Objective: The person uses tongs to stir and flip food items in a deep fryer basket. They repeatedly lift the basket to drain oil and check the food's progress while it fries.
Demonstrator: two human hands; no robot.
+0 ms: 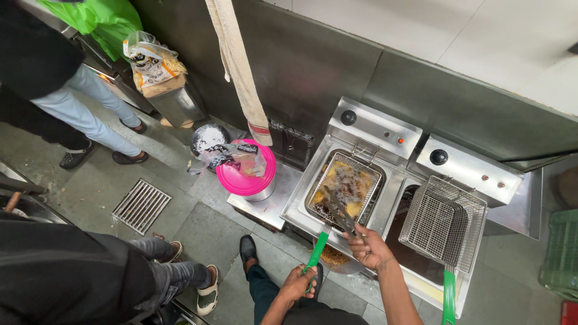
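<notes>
The double fryer [385, 180] is standing against the steel wall, and everything here is placed from it. The left hand [296, 284] is closing around the green handle [315, 251] of the wire basket [344, 186], which is sitting in the fryer's left well with golden pieces of food [349, 183] lying in it. The right hand [370, 247] is gripping a pair of metal tongs [338, 210], whose tips are reaching over the near rim of that basket and into the food; the two hands are apart, the right one a little nearer the fryer than the left. A second basket [442, 222], empty, is resting tilted over the fryer's right well, its green handle [448, 298] pointing back toward the person. Just left of the fryer, a steel pot with a pink lid [245, 171] is sitting on a low steel shelf, with crumpled plastic bags [226, 155] lying on top of it. A beige cloth [238, 66] is hanging down the wall above and left of the fryer. Farther left, on the tiled floor, a drain grate [142, 206] is lying, with other people's legs and sandalled feet [208, 295] standing around it.
</notes>
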